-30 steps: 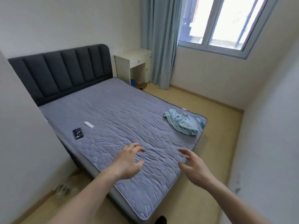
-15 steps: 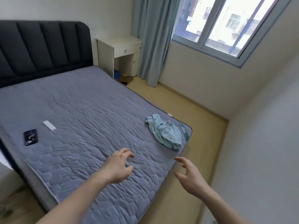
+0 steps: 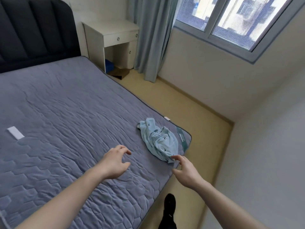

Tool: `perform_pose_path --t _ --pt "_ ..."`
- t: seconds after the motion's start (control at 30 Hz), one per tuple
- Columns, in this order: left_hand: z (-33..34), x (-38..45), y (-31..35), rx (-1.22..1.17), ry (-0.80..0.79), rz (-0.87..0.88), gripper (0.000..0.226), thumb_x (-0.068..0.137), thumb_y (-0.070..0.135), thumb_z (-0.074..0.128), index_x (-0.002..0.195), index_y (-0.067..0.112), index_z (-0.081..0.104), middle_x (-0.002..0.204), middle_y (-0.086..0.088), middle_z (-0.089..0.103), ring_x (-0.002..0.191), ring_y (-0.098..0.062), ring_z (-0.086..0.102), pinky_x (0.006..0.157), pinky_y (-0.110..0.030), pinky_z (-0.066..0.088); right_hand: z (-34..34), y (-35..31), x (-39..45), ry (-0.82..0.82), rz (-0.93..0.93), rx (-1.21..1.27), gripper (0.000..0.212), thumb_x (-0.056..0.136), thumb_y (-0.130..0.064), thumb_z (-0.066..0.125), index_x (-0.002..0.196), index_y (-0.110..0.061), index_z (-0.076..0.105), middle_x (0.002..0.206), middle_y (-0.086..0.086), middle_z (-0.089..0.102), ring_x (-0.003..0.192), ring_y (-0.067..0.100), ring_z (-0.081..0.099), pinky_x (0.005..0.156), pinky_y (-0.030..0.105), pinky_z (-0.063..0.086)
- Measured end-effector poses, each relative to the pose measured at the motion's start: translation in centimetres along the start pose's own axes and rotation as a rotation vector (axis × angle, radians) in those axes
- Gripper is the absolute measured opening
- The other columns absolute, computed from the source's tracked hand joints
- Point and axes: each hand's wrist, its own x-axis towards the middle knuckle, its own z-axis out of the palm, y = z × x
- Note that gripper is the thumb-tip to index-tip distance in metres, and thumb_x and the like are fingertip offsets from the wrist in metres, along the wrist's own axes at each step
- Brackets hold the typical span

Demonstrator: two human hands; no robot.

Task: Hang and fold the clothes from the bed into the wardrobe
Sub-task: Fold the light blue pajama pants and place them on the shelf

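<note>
- The right hand (image 3: 185, 171) is arriving at the near edge of the crumpled garment (image 3: 159, 142), low and right of centre in the frame; its fingers are spread and loose, the forefinger at the hem, gripping nothing yet.
- The left hand (image 3: 113, 162) is hovering over the mattress (image 3: 66, 113) just left of it, fingers loosely curled, holding nothing.
- Half a second ago both hands were well short of the cloth; now the gap is closing, so the pickup looks about to start.
- The garment is sitting at the bed's lower right corner, beside a green label strip (image 3: 182, 138).
- It is pale blue, soft and limp, bunched into a rumpled mound with tiny dark marks; it should drape when lifted.
- The mattress cover is grey, quilted and faintly wrinkled.
- A flat white rectangle (image 3: 15, 133) is lying at the left edge.
- No wardrobe is showing.
</note>
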Motion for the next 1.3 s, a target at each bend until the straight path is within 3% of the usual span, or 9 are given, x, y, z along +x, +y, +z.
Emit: perform_pose_path --t 0.2,0.47,0.53,0.67,0.8,0.97,1.07,1.13,1.3 --pt "2.0 11.2 1.2 -0.043 0.073 -0.144 0.039 0.092 0.043 0.06 0.13 0.035 0.059 0.144 0.014 0.046 0.133 -0.016 0.048 0.111 -0.035 0.04 -2.1 3.8 16.4 -0.148 -0.076 -0.071 0.048 0.095 -0.029 0.055 0.141 -0.037 0.049 0.141 -0.014 0.045 0.103 0.008 0.06 0.08 0.027 0.053" --pt "6.6 26.9 1.7 -0.116 0.103 -0.403 0.031 0.095 0.036 0.06 0.126 0.035 0.059 0.139 0.019 0.045 0.13 -0.012 0.049 0.108 -0.033 0.041 -2.4 11.6 40.6 -0.273 -0.081 -0.173 0.049 0.095 -0.029 0.06 0.142 -0.032 0.047 0.149 -0.006 0.043 0.074 0.002 0.063 0.064 0.022 0.044" --pt "8.3 30.6 0.9 -0.119 0.108 -0.435 0.03 0.095 0.036 0.06 0.125 0.036 0.058 0.139 0.021 0.044 0.13 -0.01 0.048 0.107 -0.033 0.042 -1.2 13.5 46.3 -0.281 -0.083 -0.197 0.052 0.096 -0.029 0.06 0.146 -0.028 0.045 0.151 -0.004 0.043 0.085 0.006 0.064 0.067 0.022 0.046" --pt "12.8 37.8 -2.3 -0.101 0.105 -0.459 0.031 0.095 0.035 0.058 0.126 0.037 0.056 0.139 0.023 0.043 0.131 -0.007 0.047 0.109 -0.028 0.039 3.2 17.6 56.6 -0.274 -0.053 -0.274 0.07 0.096 -0.032 0.063 0.157 -0.018 0.033 0.16 0.007 0.035 0.141 0.027 0.043 0.105 0.037 0.045" --pt "17.9 43.5 -6.2 -0.102 0.087 -0.479 0.031 0.095 0.036 0.056 0.125 0.039 0.054 0.137 0.024 0.041 0.131 -0.004 0.045 0.109 -0.027 0.038 8.2 21.3 65.3 -0.293 -0.01 -0.347 0.087 0.095 -0.033 0.066 0.163 -0.017 0.015 0.167 0.014 0.02 0.153 0.037 0.021 0.121 0.047 0.028" --pt "23.5 46.4 -10.1 -0.087 0.076 -0.499 0.031 0.094 0.037 0.056 0.125 0.039 0.054 0.137 0.024 0.042 0.131 -0.003 0.045 0.109 -0.024 0.035 13.6 25.1 72.9 -0.303 0.042 -0.383 0.106 0.085 -0.029 0.072 0.164 -0.016 0.002 0.169 0.013 0.015 0.154 0.038 0.02 0.119 0.051 0.031" --pt "25.6 46.4 -11.0 -0.072 0.063 -0.503 0.03 0.093 0.038 0.057 0.123 0.038 0.055 0.135 0.025 0.044 0.129 -0.004 0.047 0.108 -0.024 0.036 15.4 27.0 74.5 -0.332 0.06 -0.392 0.093 0.083 -0.036 0.073 0.158 -0.017 0.022 0.145 0.015 0.054 0.127 0.039 0.057 0.091 0.043 0.05" --pt "26.2 45.7 -11.2 -0.062 0.055 -0.518 0.031 0.093 0.038 0.056 0.124 0.038 0.056 0.134 0.025 0.045 0.129 -0.004 0.048 0.108 -0.024 0.037 15.7 27.2 73.7 -0.268 -0.057 -0.464 0.046 0.084 -0.043 0.071 0.121 -0.026 0.05 0.111 0.005 0.07 0.102 0.034 0.066 0.078 0.038 0.053" --pt "24.0 42.5 -7.9 -0.123 0.062 -0.542 0.037 0.09 0.035 0.06 0.126 0.038 0.054 0.136 0.021 0.045 0.132 -0.006 0.047 0.111 -0.025 0.036 11.5 22.4 65.9 -0.324 -0.406 -0.151 0.029 0.08 -0.023 0.072 0.078 -0.031 0.044 0.073 -0.01 0.059 0.069 0.009 0.057 0.053 0.025 0.034"
